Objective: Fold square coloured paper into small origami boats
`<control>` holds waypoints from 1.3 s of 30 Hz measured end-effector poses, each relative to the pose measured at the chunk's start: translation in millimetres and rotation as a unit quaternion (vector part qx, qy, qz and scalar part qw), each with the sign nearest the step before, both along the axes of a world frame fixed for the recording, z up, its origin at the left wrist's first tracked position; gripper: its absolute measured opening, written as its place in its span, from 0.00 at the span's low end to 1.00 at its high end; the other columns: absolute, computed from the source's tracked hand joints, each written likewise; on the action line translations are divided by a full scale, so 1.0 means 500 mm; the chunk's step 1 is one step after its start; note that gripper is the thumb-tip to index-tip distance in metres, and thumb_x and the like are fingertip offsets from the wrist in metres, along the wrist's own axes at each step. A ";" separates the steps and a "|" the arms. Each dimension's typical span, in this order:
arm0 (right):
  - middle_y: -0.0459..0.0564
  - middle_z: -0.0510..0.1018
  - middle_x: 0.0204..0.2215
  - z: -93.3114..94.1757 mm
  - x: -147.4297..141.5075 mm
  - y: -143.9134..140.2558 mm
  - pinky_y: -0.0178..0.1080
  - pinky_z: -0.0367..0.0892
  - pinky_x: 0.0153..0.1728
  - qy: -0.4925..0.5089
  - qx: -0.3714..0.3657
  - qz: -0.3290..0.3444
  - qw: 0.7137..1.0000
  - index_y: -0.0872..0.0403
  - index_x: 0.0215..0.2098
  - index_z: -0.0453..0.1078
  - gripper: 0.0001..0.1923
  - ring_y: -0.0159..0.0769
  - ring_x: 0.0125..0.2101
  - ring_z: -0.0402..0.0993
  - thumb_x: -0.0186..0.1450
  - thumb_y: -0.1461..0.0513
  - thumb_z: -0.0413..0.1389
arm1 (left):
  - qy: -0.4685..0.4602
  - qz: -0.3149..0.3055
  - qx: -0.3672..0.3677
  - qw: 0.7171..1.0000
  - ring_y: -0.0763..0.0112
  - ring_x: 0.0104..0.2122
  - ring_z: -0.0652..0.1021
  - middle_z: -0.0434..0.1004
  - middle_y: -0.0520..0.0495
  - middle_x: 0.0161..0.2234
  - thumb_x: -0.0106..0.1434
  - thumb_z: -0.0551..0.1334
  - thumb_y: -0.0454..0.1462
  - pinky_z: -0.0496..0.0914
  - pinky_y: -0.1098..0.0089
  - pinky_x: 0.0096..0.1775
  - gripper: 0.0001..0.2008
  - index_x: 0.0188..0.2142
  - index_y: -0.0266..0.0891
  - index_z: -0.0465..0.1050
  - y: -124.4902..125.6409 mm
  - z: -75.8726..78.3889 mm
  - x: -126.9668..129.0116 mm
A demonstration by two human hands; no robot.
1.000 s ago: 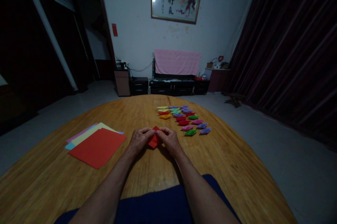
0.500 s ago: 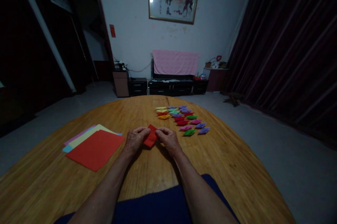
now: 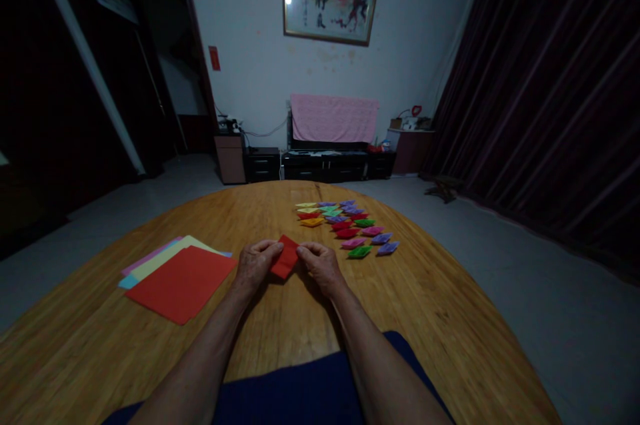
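Note:
A small folded red paper (image 3: 285,257) sits between my two hands on the round wooden table (image 3: 450,318). My left hand (image 3: 255,265) pinches its left edge with curled fingers. My right hand (image 3: 321,265) pinches its right edge the same way. To the left lies a stack of flat coloured paper sheets (image 3: 179,277) with a red sheet on top. Beyond my right hand, several small folded paper pieces (image 3: 347,225) in yellow, purple, red, green and pink lie in rows.
The room is dim. Behind the table stands a low dark cabinet (image 3: 325,164) with a pink cloth (image 3: 334,118) draped above it and a framed picture (image 3: 329,4) on the wall. Dark curtains (image 3: 550,92) hang on the right. A dark doorway opens on the left.
The folded red paper has shifted slightly left and turned between my fingers. Both hands stay on it at the same spot on the table.

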State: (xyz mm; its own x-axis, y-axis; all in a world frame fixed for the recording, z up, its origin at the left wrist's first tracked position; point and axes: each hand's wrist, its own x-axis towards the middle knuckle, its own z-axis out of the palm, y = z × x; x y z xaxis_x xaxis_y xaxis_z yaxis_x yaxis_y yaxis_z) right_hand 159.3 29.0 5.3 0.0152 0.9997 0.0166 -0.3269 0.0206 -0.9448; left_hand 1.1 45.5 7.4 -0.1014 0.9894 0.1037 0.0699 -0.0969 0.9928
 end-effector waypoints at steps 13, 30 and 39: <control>0.46 0.79 0.26 -0.008 -0.015 -0.003 0.35 0.67 0.31 0.098 -0.019 0.029 0.995 0.56 0.33 0.74 0.20 0.32 0.25 0.74 0.46 0.56 0.70 | -0.084 0.014 -0.007 0.996 0.73 0.20 0.70 0.73 0.52 0.19 0.44 0.70 0.46 0.63 0.73 0.24 0.16 0.25 0.34 0.78 -0.019 0.022 0.026; 0.46 0.79 0.24 -0.007 -0.010 -0.007 0.34 0.66 0.29 0.076 -0.009 0.059 0.995 0.57 0.29 0.76 0.16 0.32 0.25 0.73 0.49 0.54 0.69 | -0.147 0.015 -0.003 0.989 0.74 0.19 0.71 0.74 0.52 0.19 0.43 0.72 0.44 0.64 0.74 0.23 0.15 0.25 0.34 0.78 -0.016 0.012 0.032; 0.45 0.75 0.21 -0.005 -0.016 -0.009 0.33 0.62 0.24 0.068 -0.030 0.058 0.996 0.57 0.30 0.75 0.19 0.29 0.20 0.67 0.46 0.53 0.69 | -0.105 0.039 -0.001 0.994 0.72 0.22 0.72 0.75 0.52 0.21 0.44 0.71 0.45 0.65 0.72 0.26 0.15 0.26 0.35 0.79 -0.010 0.013 0.024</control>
